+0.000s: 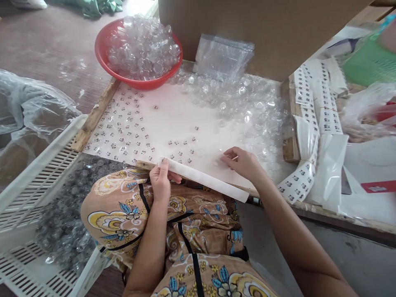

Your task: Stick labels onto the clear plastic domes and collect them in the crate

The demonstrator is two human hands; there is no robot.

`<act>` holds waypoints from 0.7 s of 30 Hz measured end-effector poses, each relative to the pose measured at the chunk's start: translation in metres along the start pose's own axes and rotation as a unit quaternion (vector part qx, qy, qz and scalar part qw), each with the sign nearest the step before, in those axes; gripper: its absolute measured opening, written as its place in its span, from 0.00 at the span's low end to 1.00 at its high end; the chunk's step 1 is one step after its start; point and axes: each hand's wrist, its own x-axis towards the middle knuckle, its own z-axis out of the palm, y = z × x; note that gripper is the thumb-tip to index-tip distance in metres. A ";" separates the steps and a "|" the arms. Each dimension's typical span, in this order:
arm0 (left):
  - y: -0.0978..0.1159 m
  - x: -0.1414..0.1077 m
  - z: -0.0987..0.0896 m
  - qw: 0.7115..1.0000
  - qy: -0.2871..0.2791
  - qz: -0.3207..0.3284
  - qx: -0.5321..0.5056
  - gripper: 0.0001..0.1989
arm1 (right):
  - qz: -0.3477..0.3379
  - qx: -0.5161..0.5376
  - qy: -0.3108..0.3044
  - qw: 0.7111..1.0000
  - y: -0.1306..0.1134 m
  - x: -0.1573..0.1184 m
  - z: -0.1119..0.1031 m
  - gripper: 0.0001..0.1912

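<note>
My left hand [161,179] pinches the left end of a long white paper strip [207,178] between thumb and fingers. The strip slants down to the right along the table's front edge, above my lap. A small dark printed mark shows at the end by my thumb. My right hand [243,164] is over the white work surface [173,109], its fingers bent together near the tips; whatever they hold, if anything, is too faint to make out. Clear round plastic pieces [244,107] lie spread just beyond it. Small clear pieces with black-and-white animal prints [123,132] lie at the left.
A red basin [103,51] heaped with clear pieces stands at the back left, beside a clear plastic bag [222,53] and a cardboard box [262,37]. Wooden rails edge the surface. Rolls of printed strips [329,111] lie right; a white crate [37,181] of clear pieces stands left.
</note>
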 end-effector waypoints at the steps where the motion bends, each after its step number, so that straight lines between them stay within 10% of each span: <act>1: 0.000 0.000 0.000 1.000 -0.001 0.001 -0.002 0.23 | 0.001 -0.027 0.014 1.000 0.002 -0.001 -0.003 0.13; 7: 0.001 -0.001 0.001 1.000 0.004 0.001 0.005 0.22 | -0.003 -0.137 0.104 0.985 -0.012 -0.017 -0.021 0.10; 15: -0.001 0.000 0.000 0.999 -0.016 -0.001 0.032 0.23 | -0.210 0.106 -0.090 0.968 -0.111 -0.024 0.016 0.12; 21: 0.002 -0.002 -0.003 0.998 -0.052 0.007 0.038 0.26 | -0.251 0.144 -0.115 0.950 -0.139 -0.008 0.050 0.05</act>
